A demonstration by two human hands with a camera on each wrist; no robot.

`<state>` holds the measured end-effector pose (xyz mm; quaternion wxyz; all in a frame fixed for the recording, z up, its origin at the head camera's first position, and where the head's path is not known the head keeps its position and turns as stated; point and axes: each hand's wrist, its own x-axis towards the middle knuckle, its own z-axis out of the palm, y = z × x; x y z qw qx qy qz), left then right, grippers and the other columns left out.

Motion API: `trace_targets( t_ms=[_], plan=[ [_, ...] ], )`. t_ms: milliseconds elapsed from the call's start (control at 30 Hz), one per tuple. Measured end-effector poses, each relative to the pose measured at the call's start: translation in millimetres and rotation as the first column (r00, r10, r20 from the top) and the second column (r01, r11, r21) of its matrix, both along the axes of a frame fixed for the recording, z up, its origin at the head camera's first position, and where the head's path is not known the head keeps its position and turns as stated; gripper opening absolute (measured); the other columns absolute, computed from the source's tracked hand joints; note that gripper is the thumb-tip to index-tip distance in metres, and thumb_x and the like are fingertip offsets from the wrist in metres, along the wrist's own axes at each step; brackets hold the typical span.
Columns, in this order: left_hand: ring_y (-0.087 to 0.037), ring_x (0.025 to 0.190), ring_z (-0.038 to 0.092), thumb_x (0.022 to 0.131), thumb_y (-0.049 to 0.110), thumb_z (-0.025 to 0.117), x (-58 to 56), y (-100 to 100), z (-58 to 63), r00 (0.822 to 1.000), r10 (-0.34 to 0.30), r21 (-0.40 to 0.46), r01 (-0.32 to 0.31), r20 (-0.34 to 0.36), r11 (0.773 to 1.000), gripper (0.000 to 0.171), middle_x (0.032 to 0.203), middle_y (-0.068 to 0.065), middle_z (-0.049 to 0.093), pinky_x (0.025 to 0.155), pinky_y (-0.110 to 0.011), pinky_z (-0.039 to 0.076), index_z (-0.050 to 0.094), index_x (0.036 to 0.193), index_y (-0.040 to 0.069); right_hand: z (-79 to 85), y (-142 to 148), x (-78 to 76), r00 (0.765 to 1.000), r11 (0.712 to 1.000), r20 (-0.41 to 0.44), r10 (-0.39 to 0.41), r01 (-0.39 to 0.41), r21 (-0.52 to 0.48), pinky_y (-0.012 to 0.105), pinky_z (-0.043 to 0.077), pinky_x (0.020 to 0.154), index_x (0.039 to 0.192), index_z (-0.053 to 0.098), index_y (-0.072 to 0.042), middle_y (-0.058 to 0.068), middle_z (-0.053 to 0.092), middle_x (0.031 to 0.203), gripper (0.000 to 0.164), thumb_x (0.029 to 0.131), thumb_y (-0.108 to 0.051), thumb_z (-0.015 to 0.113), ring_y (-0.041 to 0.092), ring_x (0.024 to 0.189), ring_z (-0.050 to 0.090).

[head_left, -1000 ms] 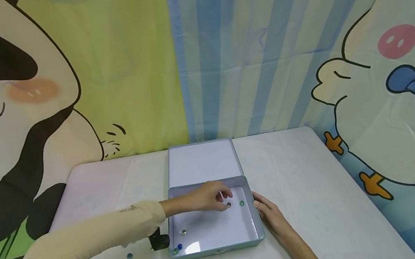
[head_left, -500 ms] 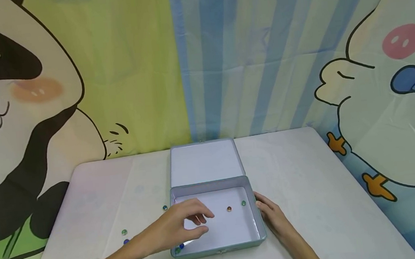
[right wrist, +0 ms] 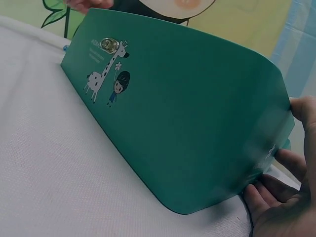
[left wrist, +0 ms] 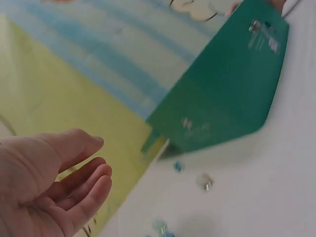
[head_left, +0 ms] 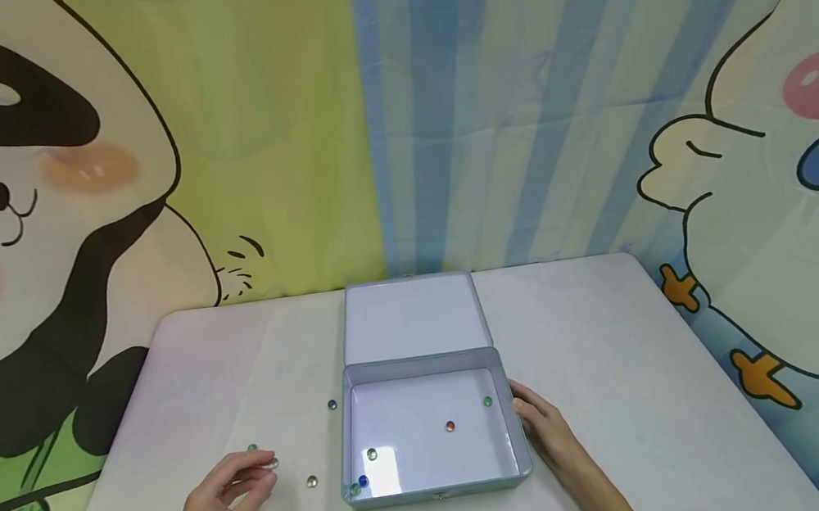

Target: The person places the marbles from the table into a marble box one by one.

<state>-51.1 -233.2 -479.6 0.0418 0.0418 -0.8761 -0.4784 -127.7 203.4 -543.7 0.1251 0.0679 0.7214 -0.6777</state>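
Observation:
An opened metal box [head_left: 440, 495], white inside and green outside, lies with its lid folded back. It holds several glass marbles, among them an orange marble [head_left: 450, 426], a green marble [head_left: 488, 401] and a blue marble [head_left: 363, 480]. Left of the box, my left hand [head_left: 219, 508] is just above the table, its fingertips by a clear marble [head_left: 274, 463] and a green marble [head_left: 253, 447]. Nothing shows between its thumb and loosely bent fingers in the left wrist view. My right hand [head_left: 555, 431] touches the box's right wall from outside, fingertips against it.
Two more marbles lie between the left hand and the box: a clear marble [head_left: 312, 481] and a dark teal marble [head_left: 332, 404]. The lid [head_left: 415, 317] reaches toward the back edge of the white table [head_left: 611, 351]. Printed curtains [head_left: 500, 115] hang behind.
My left hand has left the inside of the box and moved left to the loose marbles. The orange marble has rolled slightly toward the front. My right hand stays at the wall.

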Motion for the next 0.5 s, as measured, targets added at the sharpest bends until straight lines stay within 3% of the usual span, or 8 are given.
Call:
trace_targets(
  t_ms=[67,133,200,233,367,500],
  plan=[
    [0.005,0.084,0.062,0.089,0.022,0.071,3.7,-11.1,-8.2,0.980,0.119,-0.008,-0.120,0.158,0.993,0.029,0.107,-0.003,0.068,0.073,-0.011,0.053,0.066,0.116,0.011,1.0,0.9,0.5,1.000,1.000,0.004,0.003,-0.003,0.000,0.052,0.019,0.120,0.148,0.037,-0.005,0.017,0.032,0.157,0.058,0.098,-0.032,0.051,0.035,0.148,0.022],
    [0.007,0.082,0.061,0.089,0.029,0.071,5.5,-22.2,-15.8,0.933,0.210,-0.012,-0.216,0.293,0.976,0.037,0.109,-0.002,0.069,0.072,-0.010,0.052,0.064,0.121,0.010,1.2,2.0,1.1,1.000,1.000,0.005,0.005,-0.005,0.001,0.052,0.019,0.120,0.148,0.037,-0.004,0.018,0.031,0.157,0.058,0.098,-0.032,0.050,0.035,0.148,0.022],
    [0.008,0.081,0.061,0.088,0.030,0.071,6.4,-31.9,-22.6,0.889,0.274,-0.023,-0.286,0.367,0.958,0.041,0.108,0.002,0.069,0.071,-0.010,0.052,0.064,0.123,0.011,1.8,2.8,1.8,1.000,1.000,0.008,0.004,-0.004,0.004,0.051,0.020,0.120,0.148,0.037,-0.004,0.017,0.032,0.157,0.058,0.099,-0.032,0.050,0.034,0.148,0.023],
    [0.008,0.081,0.061,0.088,0.030,0.071,6.6,-36.2,-25.4,0.876,0.298,-0.029,-0.310,0.380,0.950,0.042,0.106,0.005,0.070,0.071,-0.010,0.052,0.063,0.124,0.011,2.2,3.1,2.0,1.000,1.000,0.008,0.004,-0.004,0.003,0.051,0.020,0.120,0.148,0.037,-0.005,0.017,0.032,0.157,0.058,0.099,-0.032,0.050,0.034,0.148,0.023],
    [0.010,0.077,0.061,0.087,0.030,0.073,5.7,-53.3,-36.5,0.857,0.360,-0.048,-0.369,0.370,0.928,0.043,0.098,0.010,0.072,0.067,-0.010,0.051,0.063,0.124,0.010,3.0,3.0,1.3,1.000,1.000,0.005,0.013,-0.013,-0.006,0.052,0.019,0.120,0.148,0.037,-0.005,0.017,0.032,0.157,0.057,0.099,-0.032,0.049,0.034,0.148,0.023],
    [0.016,0.073,0.055,0.088,0.033,0.071,0.4,-67.4,-47.6,0.881,0.371,-0.134,-0.346,0.295,0.928,0.043,0.103,0.000,0.073,0.064,-0.007,0.048,0.063,0.124,0.011,3.3,1.5,-0.1,1.000,1.000,0.015,0.011,-0.010,-0.008,0.051,0.019,0.120,0.148,0.036,-0.005,0.017,0.031,0.157,0.059,0.098,-0.033,0.050,0.034,0.149,0.021]
  ],
)
